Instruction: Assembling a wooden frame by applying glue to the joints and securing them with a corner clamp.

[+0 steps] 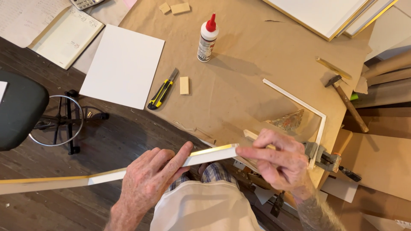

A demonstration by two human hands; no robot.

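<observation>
- left hand [150, 179] gripped the long white moulding strip [205, 156], fingers wrapped around it, held level at the desk [239, 90] edge.
- right hand [278, 162] fingers pinched the strip's cut end beside the corner clamp [323, 156].

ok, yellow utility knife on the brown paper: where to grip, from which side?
Grip the utility knife across the middle of its yellow-and-black handle, coming from above. It lies flat and diagonal, its metal blade end pointing up toward the glue bottle; the wood block sits close on its right, so approaching from the left looks safer.
</observation>
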